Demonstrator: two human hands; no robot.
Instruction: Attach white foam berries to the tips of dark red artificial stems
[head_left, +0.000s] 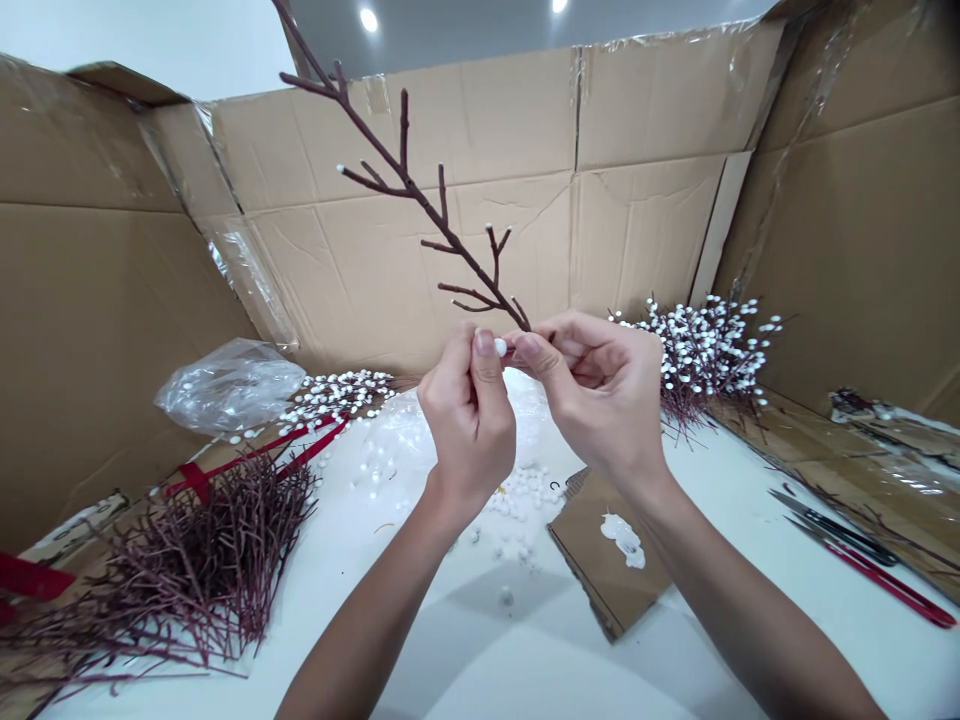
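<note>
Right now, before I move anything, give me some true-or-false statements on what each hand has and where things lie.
1. The left hand pinches a white foam ball. True.
2. The right hand is empty. False: it grips the base of a bare dark red twig.
3. The pile of bare red twigs lies to the right of the hands. False: it lies to their left.
4. White paste sits on a cardboard scrap. True.
</note>
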